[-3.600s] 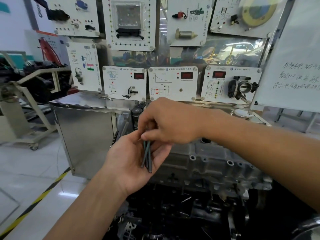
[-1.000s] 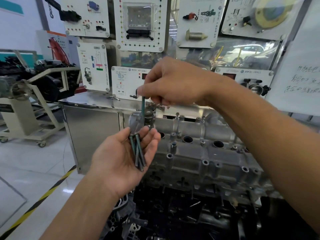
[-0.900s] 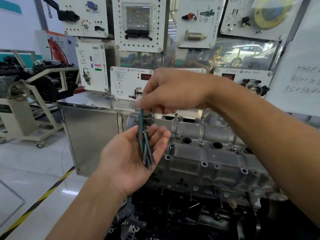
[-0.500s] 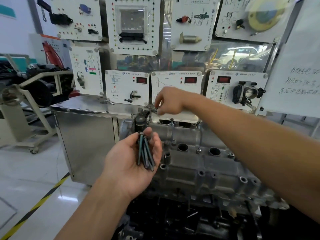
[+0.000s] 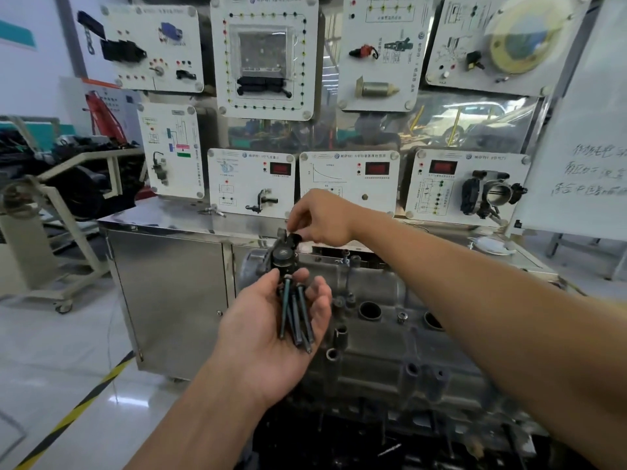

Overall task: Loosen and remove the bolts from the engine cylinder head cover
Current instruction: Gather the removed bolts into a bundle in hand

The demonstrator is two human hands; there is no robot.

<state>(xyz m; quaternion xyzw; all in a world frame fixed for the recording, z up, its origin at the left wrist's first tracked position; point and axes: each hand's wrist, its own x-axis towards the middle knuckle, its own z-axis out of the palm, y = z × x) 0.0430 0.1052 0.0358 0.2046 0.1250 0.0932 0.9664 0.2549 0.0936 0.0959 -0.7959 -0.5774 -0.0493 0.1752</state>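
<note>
While the left hand [image 5: 271, 334] serves as the tray, palm up with its fingers half curled about a bundle of loose bolts [image 5: 294, 317], the right hand [image 5: 322, 218] works at the far left end of the cylinder head cover [image 5: 390, 337]. Its thumb and forefinger are drawn together over a small dark piece beside a black fitting [image 5: 281, 254]. Whether that piece is a bolt head, and whether it is actually gripped, cannot be determined.

Assessment: the step in hand appears to be lifting out a slackened bolt by the fingers.
- The bolt should be turned fully free of its thread, then drawn straight up along its own axis, not levered sideways against the boss.
- The collecting palm should be kept level and close beneath, since the bundle lies loose and could roll off the fingertips.

Position: the cover lies below and to the right of both hands.
- The left hand hangs over its near left corner, apparently clear of the metal.
- The right forearm crosses above its far edge.
- Several bosses along the near side show open holes.
- One standing bolt [image 5: 345, 257] is seen just right of the right hand.
- A steel cabinet [image 5: 169, 283] stands behind.
</note>
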